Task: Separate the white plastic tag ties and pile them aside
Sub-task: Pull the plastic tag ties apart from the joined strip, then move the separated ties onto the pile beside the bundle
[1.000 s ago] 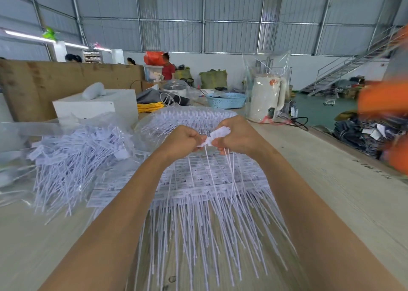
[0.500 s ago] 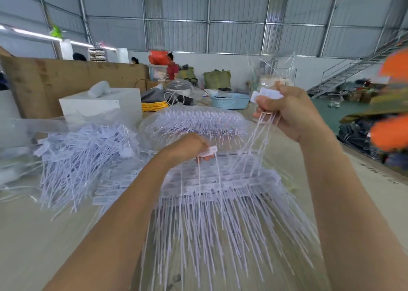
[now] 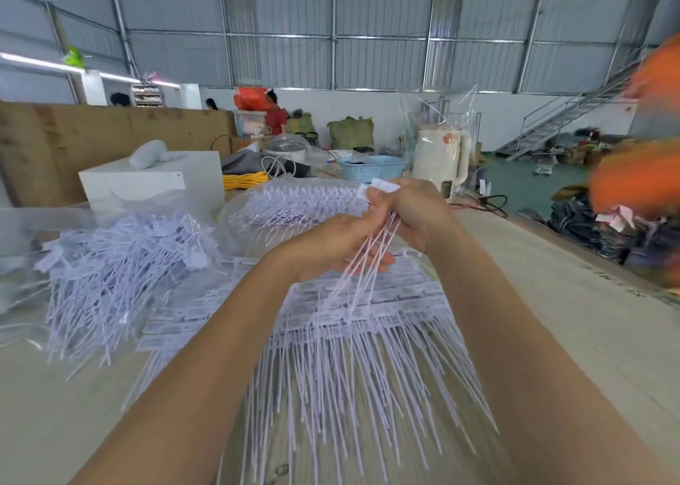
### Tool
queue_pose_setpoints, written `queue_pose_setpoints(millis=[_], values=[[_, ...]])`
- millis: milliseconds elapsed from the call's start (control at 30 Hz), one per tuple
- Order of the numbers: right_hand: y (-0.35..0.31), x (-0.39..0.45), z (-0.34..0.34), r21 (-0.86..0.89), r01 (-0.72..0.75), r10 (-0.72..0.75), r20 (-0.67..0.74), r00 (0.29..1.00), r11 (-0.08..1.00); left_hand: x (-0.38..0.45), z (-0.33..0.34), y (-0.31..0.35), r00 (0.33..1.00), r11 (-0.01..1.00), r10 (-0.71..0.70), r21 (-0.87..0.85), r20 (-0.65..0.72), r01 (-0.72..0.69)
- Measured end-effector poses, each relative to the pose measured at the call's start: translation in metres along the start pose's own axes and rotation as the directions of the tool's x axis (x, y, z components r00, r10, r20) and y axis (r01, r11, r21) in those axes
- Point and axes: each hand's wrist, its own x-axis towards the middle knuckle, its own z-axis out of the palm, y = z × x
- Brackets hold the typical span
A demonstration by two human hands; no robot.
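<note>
i see right hand (image 3: 408, 212) pinching a few tag ties (image 3: 368, 264) by their stiffer heads, left hand (image 3: 331, 249) loosely cupping the light, whippy, tangle-prone tails.

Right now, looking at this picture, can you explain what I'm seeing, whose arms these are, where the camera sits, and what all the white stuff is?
No machine here: a person's two bare arms, filmed from a camera worn on their head, looking forward and down. The right hand holds a small bunch of white tag ties by their heads; the left hand is curled around their tails. Below, on the wooden table, lie connected rows of ties. A loose pile lies to the left.
</note>
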Motion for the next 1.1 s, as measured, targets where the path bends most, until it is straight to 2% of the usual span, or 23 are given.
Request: queue_pose_setpoints(millis=[67,133,333,567,667,800,967,1100], values=[[0.003,0.001,0.001,-0.013,0.01,-0.011,-0.064,0.998,1.0,0.0,0.008,0.0,0.999,0.998,0.038,0.049,-0.012,-0.037],[0.004,0.0,0.002,-0.048,0.049,-0.054,-0.1,0.994,0.998,0.0,0.012,0.001,0.995,0.999,0.048,0.007,-0.086,-0.047],[-0.002,-0.006,0.013,-0.273,0.167,-0.198,-0.089,0.976,0.947,-0.007,0.01,0.002,0.954,0.996,0.087,0.0,-0.287,-0.091],[0.01,-0.027,0.045,-0.272,0.035,-0.006,0.109,0.994,0.962,-0.052,-0.017,-0.033,0.874,0.998,0.057,-0.002,-0.482,-0.066],[0.019,-0.041,0.082,-0.233,0.035,0.002,0.154,0.988,0.972,-0.086,-0.037,-0.043,0.847,0.995,0.093,0.07,-0.523,-0.066],[0.023,-0.059,0.147,-0.189,0.101,-0.047,0.273,0.961,0.977,-0.145,-0.076,-0.05,0.827,0.98,0.086,0.198,-0.556,0.032],[0.035,-0.076,0.226,-0.234,0.215,-0.084,0.467,0.88,0.948,-0.203,-0.128,-0.07,0.688,0.904,0.099,0.354,-0.719,0.241],[0.052,-0.074,0.269,-0.331,0.251,-0.06,0.492,0.868,0.91,-0.217,-0.161,-0.086,0.61,0.813,0.098,0.417,-0.786,0.407]])
